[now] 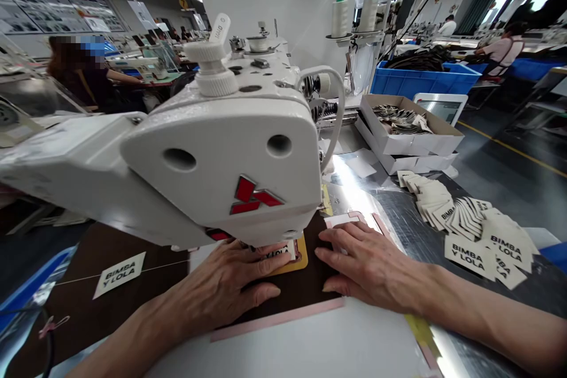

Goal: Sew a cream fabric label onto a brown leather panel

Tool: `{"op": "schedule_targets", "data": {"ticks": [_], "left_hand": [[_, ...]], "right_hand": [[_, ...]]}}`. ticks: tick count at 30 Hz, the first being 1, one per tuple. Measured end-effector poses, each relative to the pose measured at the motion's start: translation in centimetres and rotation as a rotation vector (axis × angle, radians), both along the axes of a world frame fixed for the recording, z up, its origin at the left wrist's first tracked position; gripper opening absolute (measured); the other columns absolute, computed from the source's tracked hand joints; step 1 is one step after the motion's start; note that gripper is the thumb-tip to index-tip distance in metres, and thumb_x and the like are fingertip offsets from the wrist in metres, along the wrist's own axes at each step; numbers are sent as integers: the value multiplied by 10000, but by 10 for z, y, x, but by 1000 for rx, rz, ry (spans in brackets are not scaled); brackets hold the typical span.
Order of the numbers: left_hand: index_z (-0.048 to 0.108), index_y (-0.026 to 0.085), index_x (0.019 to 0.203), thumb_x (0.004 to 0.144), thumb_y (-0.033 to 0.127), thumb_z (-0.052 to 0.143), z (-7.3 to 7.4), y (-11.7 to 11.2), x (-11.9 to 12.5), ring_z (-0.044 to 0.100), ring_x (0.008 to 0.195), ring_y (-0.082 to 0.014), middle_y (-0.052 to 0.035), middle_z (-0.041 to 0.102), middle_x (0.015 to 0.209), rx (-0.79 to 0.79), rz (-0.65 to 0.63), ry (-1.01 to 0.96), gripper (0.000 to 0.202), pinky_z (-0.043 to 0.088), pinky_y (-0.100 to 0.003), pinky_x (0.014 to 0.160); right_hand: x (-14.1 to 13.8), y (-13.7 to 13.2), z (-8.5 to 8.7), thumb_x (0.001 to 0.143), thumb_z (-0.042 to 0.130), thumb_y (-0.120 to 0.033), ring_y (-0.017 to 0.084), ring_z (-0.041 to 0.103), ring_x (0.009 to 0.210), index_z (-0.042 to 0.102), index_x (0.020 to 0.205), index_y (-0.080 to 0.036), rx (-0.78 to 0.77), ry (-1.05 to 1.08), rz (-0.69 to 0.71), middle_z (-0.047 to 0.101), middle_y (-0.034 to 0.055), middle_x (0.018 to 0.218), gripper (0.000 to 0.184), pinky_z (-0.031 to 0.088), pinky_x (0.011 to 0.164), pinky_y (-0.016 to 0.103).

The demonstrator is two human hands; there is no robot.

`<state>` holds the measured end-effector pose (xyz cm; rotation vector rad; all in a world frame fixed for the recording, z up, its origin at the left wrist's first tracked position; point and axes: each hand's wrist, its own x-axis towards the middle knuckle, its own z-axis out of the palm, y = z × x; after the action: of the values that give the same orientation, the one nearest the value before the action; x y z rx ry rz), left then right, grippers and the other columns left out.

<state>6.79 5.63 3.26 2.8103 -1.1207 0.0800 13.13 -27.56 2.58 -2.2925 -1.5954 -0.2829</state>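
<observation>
Under the head of a white sewing machine (221,159), my left hand (234,277) lies flat with fingers stretched out over a printed label (283,250). The label sits inside a yellow frame (302,254) on dark brown material (305,283). My fingers and the machine head hide part of the label and the needle area. To the right, my right hand (363,263) rests palm down, fingers spread on the brown material and a white template edge (341,221). Another label (120,274) lies on the brown material at left, with a thread running to it.
Loose labels (469,218) are fanned out on the metal table at right. Behind them stand a cardboard box (411,142) of labels and a blue crate (425,84). Thread cones (340,18) stand at the back. A white board (283,345) lies in front. Other people sit farther off.
</observation>
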Motion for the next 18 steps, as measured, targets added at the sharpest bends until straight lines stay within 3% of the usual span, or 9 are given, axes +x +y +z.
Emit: {"op": "schedule_targets", "data": {"ticks": [7,13,18], "left_hand": [[333,402,1661,1104,476,557,1,0,0,665,1326,-249,40,524,1597,26,-11,-10,605,540,-384,1053],[409,391,1627,1115,515,514,-2,2,0,687,1290,-234,63,523,1597,39,-18,-64,538,558,-373,1002],[429,397,1613,1109,498,542,-3,3,1,641,1357,-246,74,479,1630,73,-14,-65,527,534,-400,1059]], "right_hand": [[4,-1,-3,1105,587,-466,323,699,1095,713,1264,-139,96,28,2,695,162,1277,385,577,892,486],[11,-4,-4,1132,543,-432,268,712,1030,722,1193,-125,210,63,14,718,148,1188,360,571,897,439],[22,-13,-1,1128,564,-394,247,704,984,716,1170,-142,236,88,-20,724,129,1127,297,568,861,398]]}}
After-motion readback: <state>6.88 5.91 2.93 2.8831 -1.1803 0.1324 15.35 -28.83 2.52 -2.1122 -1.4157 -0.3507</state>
